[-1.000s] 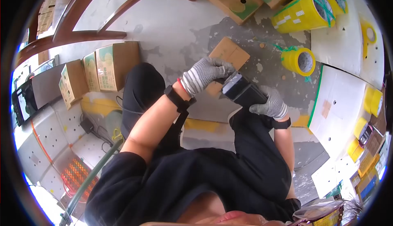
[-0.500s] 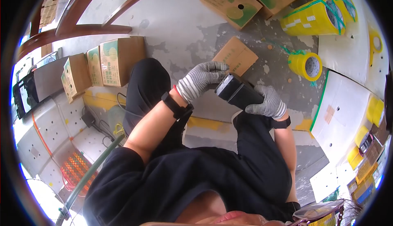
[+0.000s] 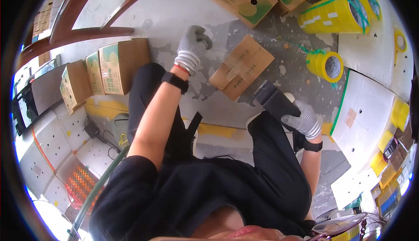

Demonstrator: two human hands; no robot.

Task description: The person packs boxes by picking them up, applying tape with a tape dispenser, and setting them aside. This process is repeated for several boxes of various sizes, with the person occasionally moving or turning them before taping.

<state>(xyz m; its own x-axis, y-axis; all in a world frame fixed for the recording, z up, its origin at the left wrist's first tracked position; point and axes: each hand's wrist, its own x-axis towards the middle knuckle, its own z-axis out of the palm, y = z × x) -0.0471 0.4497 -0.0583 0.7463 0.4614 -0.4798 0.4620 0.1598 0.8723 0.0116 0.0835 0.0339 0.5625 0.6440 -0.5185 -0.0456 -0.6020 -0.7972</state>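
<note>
Your right hand, in a striped grey glove, is closed around the lower end of a black device (what kind of tool it is I cannot tell). It holds the device tilted above your right thigh, with the far end pointing toward 11 o'clock. Your left hand, gloved the same way and with a dark watch at the wrist, is stretched out over the grey floor toward 12 o'clock. Its fingers are curled under, but the hand is blurred, so I cannot tell whether it grips anything. A flat cardboard box lies on the floor just beside that hand at its 4 o'clock, and at 11 o'clock from the device, apart from both hands. A single yellow tape roll lies on the floor at 1 o'clock from your right hand, near the edge of a white panel. A row of standing printed cartons sits at 8 o'clock from your left hand, below the legs of a wooden chair.
</note>
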